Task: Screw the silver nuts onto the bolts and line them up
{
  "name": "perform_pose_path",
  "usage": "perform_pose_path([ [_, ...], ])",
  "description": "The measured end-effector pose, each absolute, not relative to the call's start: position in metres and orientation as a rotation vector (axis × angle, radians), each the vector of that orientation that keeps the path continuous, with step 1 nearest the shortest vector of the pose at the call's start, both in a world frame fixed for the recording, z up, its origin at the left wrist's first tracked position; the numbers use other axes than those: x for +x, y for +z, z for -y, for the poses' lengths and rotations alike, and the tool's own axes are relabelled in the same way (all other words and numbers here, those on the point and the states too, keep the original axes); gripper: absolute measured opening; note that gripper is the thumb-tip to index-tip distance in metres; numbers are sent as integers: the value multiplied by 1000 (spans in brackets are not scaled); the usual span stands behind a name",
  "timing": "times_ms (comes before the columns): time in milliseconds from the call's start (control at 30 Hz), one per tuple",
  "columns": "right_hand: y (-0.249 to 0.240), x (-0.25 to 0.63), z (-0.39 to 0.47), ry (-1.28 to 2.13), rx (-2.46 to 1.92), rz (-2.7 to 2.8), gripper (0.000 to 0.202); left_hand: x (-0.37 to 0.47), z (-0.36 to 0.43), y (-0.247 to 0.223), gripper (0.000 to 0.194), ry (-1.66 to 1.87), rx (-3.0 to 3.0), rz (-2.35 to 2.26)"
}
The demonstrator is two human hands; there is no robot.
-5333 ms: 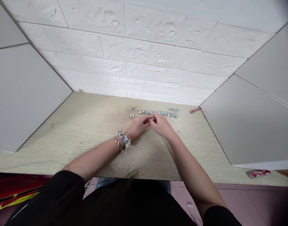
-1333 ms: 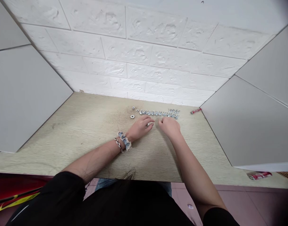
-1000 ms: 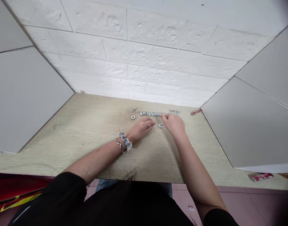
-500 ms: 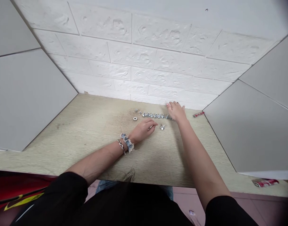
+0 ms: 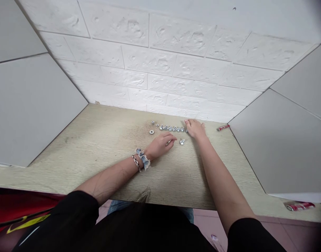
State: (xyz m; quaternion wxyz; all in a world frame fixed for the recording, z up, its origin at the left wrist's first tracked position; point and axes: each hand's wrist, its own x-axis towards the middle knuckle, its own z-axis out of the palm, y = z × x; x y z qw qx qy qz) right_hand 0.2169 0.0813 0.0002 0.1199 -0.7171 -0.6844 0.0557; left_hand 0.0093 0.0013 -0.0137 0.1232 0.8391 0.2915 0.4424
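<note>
A row of small silvery bolts with washers (image 5: 174,128) stands on the pale wooden tabletop near the wall. My right hand (image 5: 196,129) is over the row's right end and hides the last pieces. Its fingers are bent and look apart, with some tips out of sight. In front of the row, my left hand (image 5: 163,142) rests with thumb and fingers pinched together; whatever is between them is too small to make out. Just right of it lies a single bolt with a washer (image 5: 182,142). A loose flat washer (image 5: 151,132) is to its upper left.
Beyond the row's left end are two small nut-like pieces, one a small nut (image 5: 157,125). A white brick-pattern wall (image 5: 160,84) closes the back, with grey panels (image 5: 294,140) at both sides. Red batteries or tubes, such as a red cylinder (image 5: 223,127), lie at the right.
My right hand has come down and slightly nearer over the right end of the row, its fingers more bent, covering more bolts. My left hand has hardly moved.
</note>
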Motion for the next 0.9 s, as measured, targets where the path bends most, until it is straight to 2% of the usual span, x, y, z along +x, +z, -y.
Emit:
perform_pose_path([
  [133, 5, 217, -83, 165, -2103, 1975, 54, 9, -1, -13, 19, 1298, 2446, -845],
  [433, 35, 234, -101, 250, -2415, 2058, 27, 9, -2, -15, 19, 1246, 2423, -862],
  [900, 27, 248, -121, 248, -2329, 2337, 27, 8, -4, -14, 17, 1372, 2423, -901],
])
